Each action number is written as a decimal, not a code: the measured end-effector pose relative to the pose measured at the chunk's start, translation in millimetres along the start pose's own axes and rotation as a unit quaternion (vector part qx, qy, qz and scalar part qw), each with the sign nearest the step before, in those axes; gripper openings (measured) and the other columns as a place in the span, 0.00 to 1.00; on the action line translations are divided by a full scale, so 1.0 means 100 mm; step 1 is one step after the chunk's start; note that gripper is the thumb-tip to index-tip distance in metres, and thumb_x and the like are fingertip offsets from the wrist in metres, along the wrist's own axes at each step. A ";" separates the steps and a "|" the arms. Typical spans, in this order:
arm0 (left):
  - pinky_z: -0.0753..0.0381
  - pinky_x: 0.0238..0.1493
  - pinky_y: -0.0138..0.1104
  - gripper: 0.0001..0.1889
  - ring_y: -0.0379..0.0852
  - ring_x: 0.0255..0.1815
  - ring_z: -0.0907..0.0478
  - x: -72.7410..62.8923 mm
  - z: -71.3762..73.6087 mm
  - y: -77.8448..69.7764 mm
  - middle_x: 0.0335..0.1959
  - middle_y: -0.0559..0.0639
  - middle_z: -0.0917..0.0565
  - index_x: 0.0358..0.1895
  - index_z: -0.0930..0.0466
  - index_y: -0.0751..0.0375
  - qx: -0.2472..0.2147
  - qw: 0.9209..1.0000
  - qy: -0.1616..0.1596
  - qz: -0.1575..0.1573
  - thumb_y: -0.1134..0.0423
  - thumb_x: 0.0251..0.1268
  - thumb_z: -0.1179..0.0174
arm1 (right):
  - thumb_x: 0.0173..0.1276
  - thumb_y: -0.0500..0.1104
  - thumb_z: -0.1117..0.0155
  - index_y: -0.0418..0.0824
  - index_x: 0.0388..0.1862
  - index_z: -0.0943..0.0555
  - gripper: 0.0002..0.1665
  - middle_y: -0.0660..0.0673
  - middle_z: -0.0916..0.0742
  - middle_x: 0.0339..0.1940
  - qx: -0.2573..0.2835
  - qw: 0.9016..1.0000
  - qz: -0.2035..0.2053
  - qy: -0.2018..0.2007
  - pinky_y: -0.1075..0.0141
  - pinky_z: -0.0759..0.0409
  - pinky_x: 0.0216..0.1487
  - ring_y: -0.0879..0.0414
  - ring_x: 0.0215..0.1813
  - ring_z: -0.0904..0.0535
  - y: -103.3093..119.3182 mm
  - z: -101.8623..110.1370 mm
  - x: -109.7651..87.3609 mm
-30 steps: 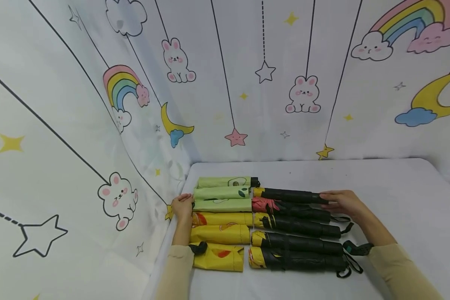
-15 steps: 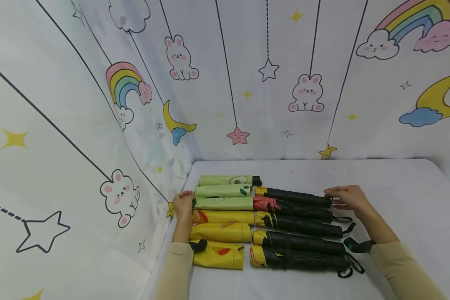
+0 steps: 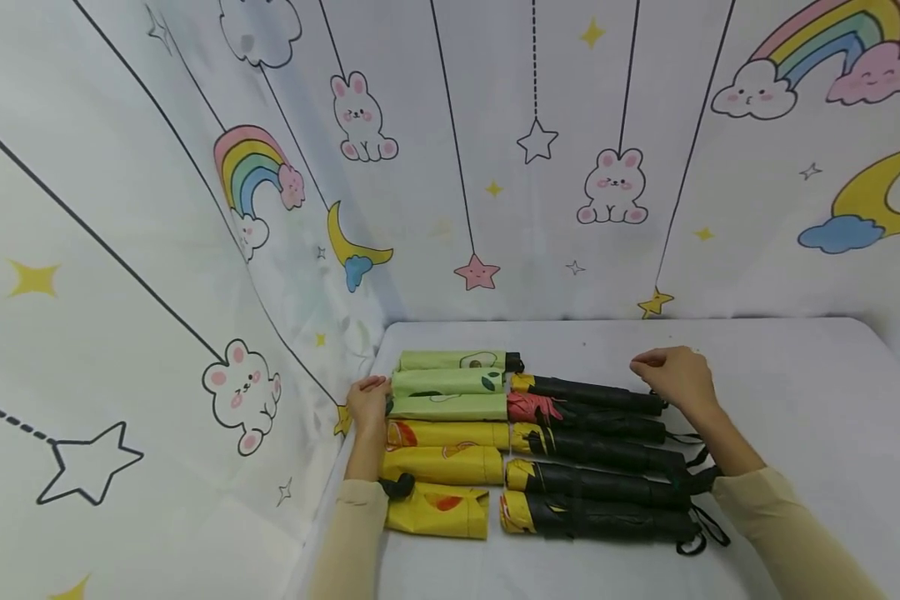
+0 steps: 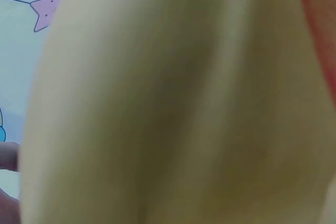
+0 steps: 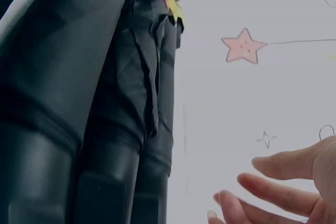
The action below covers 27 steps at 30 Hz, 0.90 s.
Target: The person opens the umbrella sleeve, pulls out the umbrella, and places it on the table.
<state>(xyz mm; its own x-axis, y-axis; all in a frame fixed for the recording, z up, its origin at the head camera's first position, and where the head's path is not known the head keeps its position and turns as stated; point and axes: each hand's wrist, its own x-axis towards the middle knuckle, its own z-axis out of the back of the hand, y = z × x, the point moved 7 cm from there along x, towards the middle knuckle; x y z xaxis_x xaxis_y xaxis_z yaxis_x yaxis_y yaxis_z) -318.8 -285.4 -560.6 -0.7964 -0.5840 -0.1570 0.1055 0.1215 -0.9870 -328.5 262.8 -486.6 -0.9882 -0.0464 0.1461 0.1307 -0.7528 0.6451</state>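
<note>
Slim folded black umbrellas (image 3: 600,454) lie side by side on the right, with yellow or red cloth at their left ends. To their left is a column of green rolls (image 3: 446,407) with avocado prints and yellow rolls (image 3: 442,465) with fruit prints. My left hand (image 3: 367,404) rests at the left ends of the green rolls, fingertips right at the edge. My right hand (image 3: 678,379) hovers past the far black umbrella (image 3: 592,392), holding nothing; its relaxed fingers (image 5: 283,163) show apart in the right wrist view. Blurred yellowish cloth (image 4: 173,98) hides most of the left wrist view.
A white cloth covers the table (image 3: 817,417). Printed white curtains (image 3: 435,208) with rabbits, stars and rainbows stand behind and along the left side. Wrist loops (image 3: 712,527) stick out from the black umbrellas' right ends.
My right hand has left the end of the far black umbrella and moved up and back, away from the row. My left hand has stayed at the green rolls' ends.
</note>
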 end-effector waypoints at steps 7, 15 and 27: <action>0.18 0.61 0.42 0.18 0.60 0.61 0.17 0.01 -0.01 -0.07 0.56 0.67 0.19 0.60 0.26 0.72 0.007 1.000 0.010 -0.011 0.76 0.70 0.38 | 0.75 0.49 0.33 0.32 0.50 0.11 0.20 0.31 0.10 0.45 0.005 1.000 0.014 0.012 0.54 0.17 0.33 0.36 0.44 0.14 0.19 -0.13 0.10; 0.16 0.54 0.36 0.19 0.57 0.58 0.15 0.07 -0.03 -0.14 0.55 0.65 0.17 0.61 0.24 0.73 0.048 0.998 0.010 -0.028 0.75 0.68 0.36 | 0.73 0.48 0.31 0.33 0.48 0.10 0.18 0.37 0.08 0.38 0.015 0.999 0.024 0.036 0.55 0.16 0.34 0.44 0.38 0.13 0.32 -0.33 0.26; 0.18 0.61 0.45 0.18 0.57 0.56 0.18 0.12 -0.10 -0.25 0.55 0.65 0.18 0.60 0.25 0.72 0.082 0.996 0.020 -0.038 0.73 0.69 0.35 | 0.74 0.46 0.32 0.32 0.48 0.10 0.18 0.42 0.08 0.32 0.054 0.998 0.033 0.029 0.60 0.19 0.32 0.47 0.36 0.12 0.39 -0.60 0.42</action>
<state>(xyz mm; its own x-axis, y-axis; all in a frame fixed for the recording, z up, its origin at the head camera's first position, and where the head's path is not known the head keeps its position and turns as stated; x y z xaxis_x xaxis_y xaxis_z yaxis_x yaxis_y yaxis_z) -337.2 -287.2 -537.8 -0.8286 -0.5536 -0.0836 0.1372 -0.0561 -0.9889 -370.0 191.8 -500.2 -0.9795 -0.1345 0.1498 0.2013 -0.6721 0.7126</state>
